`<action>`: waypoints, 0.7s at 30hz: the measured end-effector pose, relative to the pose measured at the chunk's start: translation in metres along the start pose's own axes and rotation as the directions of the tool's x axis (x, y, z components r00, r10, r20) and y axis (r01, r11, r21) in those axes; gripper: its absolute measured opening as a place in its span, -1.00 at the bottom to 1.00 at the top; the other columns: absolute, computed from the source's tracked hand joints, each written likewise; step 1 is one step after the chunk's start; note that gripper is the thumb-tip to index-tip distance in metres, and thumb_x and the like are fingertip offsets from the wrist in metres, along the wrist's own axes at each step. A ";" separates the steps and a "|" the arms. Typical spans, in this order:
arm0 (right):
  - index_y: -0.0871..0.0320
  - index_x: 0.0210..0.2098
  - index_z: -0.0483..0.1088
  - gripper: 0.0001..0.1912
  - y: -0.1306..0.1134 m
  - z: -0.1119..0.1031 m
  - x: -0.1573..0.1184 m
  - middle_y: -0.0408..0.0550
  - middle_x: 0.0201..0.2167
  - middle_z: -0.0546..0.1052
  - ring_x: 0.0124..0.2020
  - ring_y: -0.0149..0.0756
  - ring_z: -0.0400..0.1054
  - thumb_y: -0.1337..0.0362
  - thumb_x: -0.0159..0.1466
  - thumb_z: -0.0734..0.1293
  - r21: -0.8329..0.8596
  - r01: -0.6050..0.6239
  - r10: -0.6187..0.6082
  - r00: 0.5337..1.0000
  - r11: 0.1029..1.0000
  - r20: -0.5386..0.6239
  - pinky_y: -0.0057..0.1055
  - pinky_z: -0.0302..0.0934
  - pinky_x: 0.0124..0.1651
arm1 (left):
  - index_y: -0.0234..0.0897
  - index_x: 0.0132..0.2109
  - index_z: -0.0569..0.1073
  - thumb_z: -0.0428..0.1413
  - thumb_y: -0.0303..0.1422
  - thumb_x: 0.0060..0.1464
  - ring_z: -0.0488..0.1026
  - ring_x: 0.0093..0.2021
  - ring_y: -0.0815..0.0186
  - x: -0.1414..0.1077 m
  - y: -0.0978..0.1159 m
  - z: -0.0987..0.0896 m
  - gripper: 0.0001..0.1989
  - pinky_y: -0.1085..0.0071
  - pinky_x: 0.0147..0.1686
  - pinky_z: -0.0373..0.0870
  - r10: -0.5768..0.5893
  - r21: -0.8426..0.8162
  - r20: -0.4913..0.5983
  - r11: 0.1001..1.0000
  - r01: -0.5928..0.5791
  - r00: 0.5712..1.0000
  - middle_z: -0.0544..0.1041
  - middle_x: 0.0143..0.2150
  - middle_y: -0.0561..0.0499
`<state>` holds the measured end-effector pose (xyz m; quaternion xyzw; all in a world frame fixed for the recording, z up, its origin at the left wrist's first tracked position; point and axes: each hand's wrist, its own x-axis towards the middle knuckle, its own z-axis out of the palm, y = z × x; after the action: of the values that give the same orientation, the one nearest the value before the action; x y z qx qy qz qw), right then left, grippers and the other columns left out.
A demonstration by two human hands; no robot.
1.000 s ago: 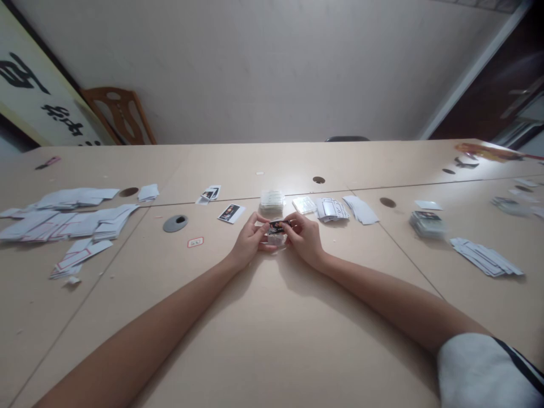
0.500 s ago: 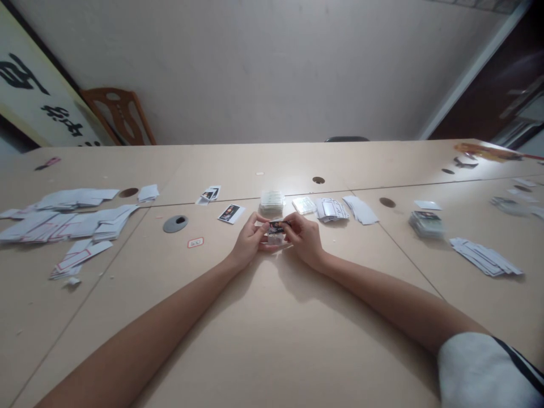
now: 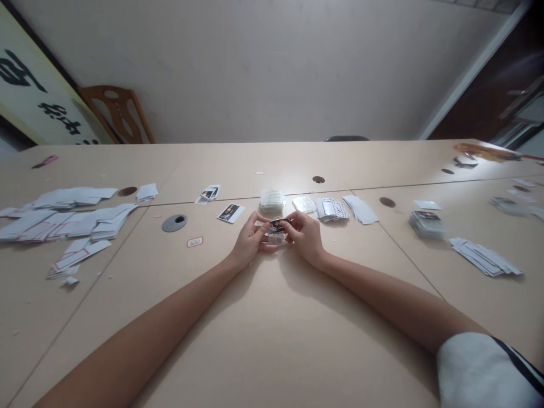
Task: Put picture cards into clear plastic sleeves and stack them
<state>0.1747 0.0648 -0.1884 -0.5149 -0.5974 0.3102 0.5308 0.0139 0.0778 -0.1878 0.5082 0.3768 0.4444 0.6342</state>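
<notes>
Handling appears unfinished: mid-frame, a card (image 3: 277,225) is pinched by left hand (image 3: 247,242) and right hand (image 3: 306,237); photos (image 3: 231,213) are left loose, centre-left.

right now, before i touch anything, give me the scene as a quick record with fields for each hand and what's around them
left hand: holds the left side of a small dark picture card
right hand: thumb and fingers on the card's right side
below card in view: clear plastic, exact shape too small to tell
just beyond hands: stack of clear cases
left of hands: photo card, grey ring, red-edged label, white papers
right of hands: fanned white cards
surface: pale table
background: wooden chair
</notes>
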 end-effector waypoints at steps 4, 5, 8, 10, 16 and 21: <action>0.19 -0.43 0.37 -0.77 -0.001 -0.001 -0.001 -0.14 -0.61 0.47 -0.63 -0.44 0.35 0.14 0.19 0.36 0.012 -0.010 0.010 1.000 1.000 0.005 -0.53 0.21 -0.57 | -0.25 -0.20 0.20 0.21 -0.15 0.04 0.58 -0.38 0.28 0.000 0.001 0.000 -0.61 0.39 -0.49 0.56 -0.003 0.011 -0.002 1.000 0.003 1.000 0.56 -0.25 -0.02; 0.20 -0.43 0.37 -0.77 -0.001 -0.001 -0.001 -0.14 -0.60 0.46 -0.63 -0.44 0.35 0.14 0.19 0.36 0.012 -0.010 0.010 1.000 1.000 0.005 -0.53 0.22 -0.57 | -0.25 -0.21 0.20 0.21 -0.15 0.04 0.58 -0.38 0.28 0.000 0.001 0.000 -0.61 0.39 -0.49 0.56 -0.005 0.011 -0.001 1.000 0.005 1.000 0.56 -0.25 -0.02; 0.20 -0.44 0.37 -0.76 0.000 -0.001 -0.001 -0.13 -0.60 0.46 -0.63 -0.43 0.34 0.13 0.18 0.36 0.011 -0.011 0.011 1.000 1.000 0.003 -0.53 0.22 -0.58 | -0.25 -0.21 0.19 0.22 -0.14 0.03 0.58 -0.39 0.28 0.000 0.002 0.000 -0.60 0.38 -0.48 0.56 -0.009 0.006 0.006 1.000 0.009 1.000 0.56 -0.26 -0.02; 0.20 -0.44 0.36 -0.75 0.000 0.000 0.000 -0.13 -0.60 0.46 -0.63 -0.44 0.33 0.13 0.18 0.36 0.012 -0.019 0.019 1.000 1.000 0.006 -0.53 0.22 -0.59 | -0.25 -0.21 0.19 0.22 -0.14 0.03 0.58 -0.38 0.27 0.000 0.002 0.000 -0.60 0.37 -0.47 0.56 -0.009 0.002 0.006 1.000 0.009 1.000 0.56 -0.26 -0.02; 0.20 -0.44 0.35 -0.77 0.001 0.001 0.000 -0.14 -0.61 0.46 -0.65 -0.44 0.33 0.15 0.18 0.36 -0.006 -0.039 0.039 0.999 0.999 -0.004 -0.54 0.19 -0.61 | -0.25 -0.21 0.20 0.23 -0.15 0.02 0.58 -0.37 0.28 0.000 0.000 -0.001 -0.60 0.37 -0.46 0.57 -0.008 -0.004 0.011 1.000 0.008 1.000 0.55 -0.25 0.00; 0.18 -0.43 0.35 -0.79 0.001 -0.001 0.001 -0.14 -0.61 0.47 -0.66 -0.44 0.34 0.16 0.20 0.35 -0.041 -0.019 0.020 1.000 0.999 0.016 -0.54 0.16 -0.62 | -0.25 -0.21 0.21 0.23 -0.15 0.02 0.57 -0.39 0.30 0.000 0.000 0.000 -0.61 0.36 -0.46 0.57 -0.005 -0.001 -0.001 1.000 0.005 1.000 0.54 -0.25 0.01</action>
<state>0.1759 0.0657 -0.1886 -0.5289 -0.6028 0.3072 0.5124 0.0135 0.0781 -0.1880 0.5067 0.3779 0.4433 0.6355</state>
